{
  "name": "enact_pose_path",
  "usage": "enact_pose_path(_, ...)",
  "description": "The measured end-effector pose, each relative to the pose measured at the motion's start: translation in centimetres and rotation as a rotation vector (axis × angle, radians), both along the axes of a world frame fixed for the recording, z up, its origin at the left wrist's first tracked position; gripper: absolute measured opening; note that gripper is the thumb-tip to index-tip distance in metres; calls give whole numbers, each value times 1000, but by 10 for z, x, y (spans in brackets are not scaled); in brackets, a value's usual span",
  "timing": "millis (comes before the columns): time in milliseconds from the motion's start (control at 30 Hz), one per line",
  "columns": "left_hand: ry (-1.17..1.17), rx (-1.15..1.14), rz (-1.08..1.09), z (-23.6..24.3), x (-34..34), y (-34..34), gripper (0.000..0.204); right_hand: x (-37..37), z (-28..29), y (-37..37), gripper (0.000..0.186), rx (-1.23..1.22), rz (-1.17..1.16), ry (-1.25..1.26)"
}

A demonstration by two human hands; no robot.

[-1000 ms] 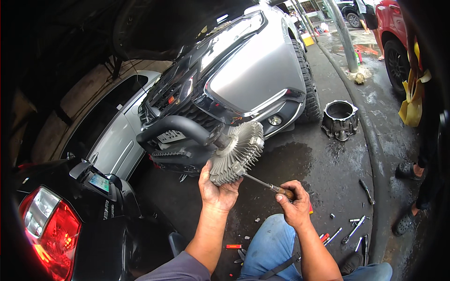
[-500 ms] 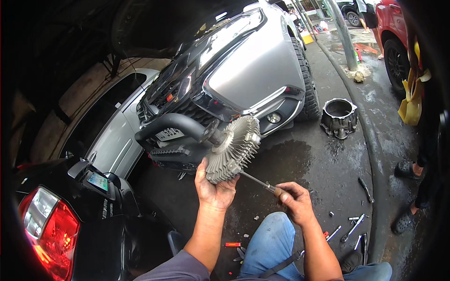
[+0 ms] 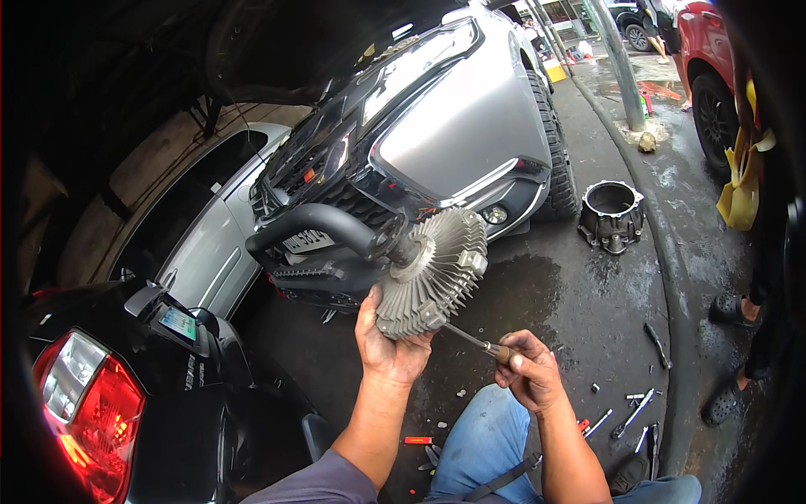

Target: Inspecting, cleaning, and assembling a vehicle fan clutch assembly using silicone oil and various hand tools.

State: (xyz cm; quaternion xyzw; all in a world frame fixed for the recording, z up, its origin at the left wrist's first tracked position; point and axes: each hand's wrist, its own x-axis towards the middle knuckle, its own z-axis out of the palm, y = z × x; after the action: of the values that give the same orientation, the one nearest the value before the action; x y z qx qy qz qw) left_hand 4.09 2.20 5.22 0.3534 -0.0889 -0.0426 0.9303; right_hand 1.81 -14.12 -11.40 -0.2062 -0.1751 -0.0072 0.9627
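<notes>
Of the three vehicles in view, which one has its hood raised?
The silver-grey pickup with the black bull bar, straight ahead of the person. Its dark hood stands open above it; the silver car beside it and the red car show none raised.

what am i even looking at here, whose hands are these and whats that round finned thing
This is one view from a camera worn on a person's head, looking down at their own two bare hands; the wide lens bends the edges. The left hand holds up a round, finned metal part, gripped at its lower rim. The right hand is closed on the handle of a slim tool whose tip reaches the part. Behind stands a silver vehicle with its hood raised. On the wet ground lie scattered tools and a round metal housing.
</notes>
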Motion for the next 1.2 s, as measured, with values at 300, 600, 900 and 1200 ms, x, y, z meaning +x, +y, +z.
enact_pose_path(300,-1,-14,4,1,-2,1,47,-1,1,-2,40,-58,120,-10)
enact_pose_path(600,-5,-52,0,0,-2,0,47,-2,0,0,36,2,144,5)
enact_pose_path(900,-5,-39,-1,1,-5,-5,47,-7,7,4,37,-204,127,12)
enact_pose_path(1200,-38,-14,-81,-7,-1,2,44,-4,3,5,43,-195,19,-94)
